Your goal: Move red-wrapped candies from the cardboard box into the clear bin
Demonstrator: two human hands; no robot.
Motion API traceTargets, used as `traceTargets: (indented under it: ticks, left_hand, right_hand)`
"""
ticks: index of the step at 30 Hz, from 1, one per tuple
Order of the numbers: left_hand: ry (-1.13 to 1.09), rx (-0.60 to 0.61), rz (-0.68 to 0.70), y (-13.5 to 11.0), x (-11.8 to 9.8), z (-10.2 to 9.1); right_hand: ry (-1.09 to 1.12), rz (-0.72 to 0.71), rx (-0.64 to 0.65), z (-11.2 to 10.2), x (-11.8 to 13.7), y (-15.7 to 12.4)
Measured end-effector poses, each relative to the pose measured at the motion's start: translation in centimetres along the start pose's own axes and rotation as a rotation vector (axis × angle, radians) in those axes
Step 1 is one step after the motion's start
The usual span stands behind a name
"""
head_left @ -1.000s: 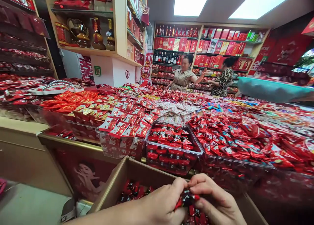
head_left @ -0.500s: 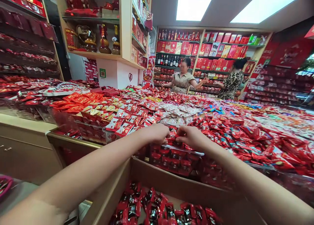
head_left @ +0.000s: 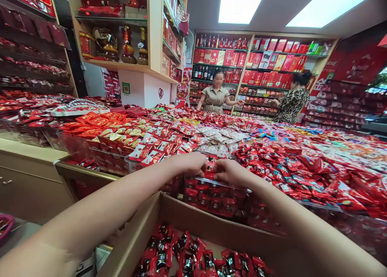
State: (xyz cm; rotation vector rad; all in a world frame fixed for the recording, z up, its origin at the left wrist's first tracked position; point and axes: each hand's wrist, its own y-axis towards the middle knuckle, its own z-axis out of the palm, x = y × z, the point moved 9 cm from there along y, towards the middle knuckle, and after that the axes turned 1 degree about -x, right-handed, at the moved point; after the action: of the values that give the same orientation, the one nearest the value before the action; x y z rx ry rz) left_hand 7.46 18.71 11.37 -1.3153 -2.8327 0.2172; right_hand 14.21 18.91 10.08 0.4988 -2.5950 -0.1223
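Note:
Both hands reach to the top of a clear plastic bin (head_left: 208, 200) packed with red-and-black wrapped candies (head_left: 216, 198). My left hand (head_left: 195, 163) is at the bin's left side, its fingers curled down among the candies; what they grip is hidden. Close beside it, my right hand (head_left: 228, 171) bends over the bin's front rim with thumb and fingers pinched at a red wrapped candy. Below, an open cardboard box (head_left: 208, 218) holds more of the same red-and-black candies (head_left: 187, 255), loosely piled.
Neighbouring bins hold red-and-white packets (head_left: 154, 148), white packets (head_left: 220, 137) and red triangular packets (head_left: 317, 172). Two people (head_left: 215, 96) stand across the display before the stocked shelves (head_left: 248, 59). A wooden cabinet (head_left: 111, 61) overhangs at left.
My right hand has shifted slightly left and down towards the bin's front, nearer my left hand. My left hand stays nearly in place. In the background, one person's arms have lowered.

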Motion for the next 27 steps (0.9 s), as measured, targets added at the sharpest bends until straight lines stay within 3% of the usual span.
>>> traceTargets:
  ticks: [8, 15, 21, 27]
  left_hand:
    - [-0.011, 0.026, -0.031, 0.6, 0.2, -0.4]
    - [-0.023, -0.11, -0.018, -0.3, -0.9, -2.4]
    - [0.004, -0.056, 0.035, 1.5, -2.7, -1.2]
    - [0.049, 0.004, 0.051, 2.6, -3.2, 0.2]
  right_hand:
    - [-0.015, 0.017, -0.011, -1.8, 0.9, -1.0]
    - [-0.305, 0.017, -0.071, -4.5, 1.4, -2.8]
    - [-0.442, 0.141, 0.151, -1.8, -0.1, -1.7]
    - [-0.402, 0.085, 0.253, 0.2, 0.0, -0.9]
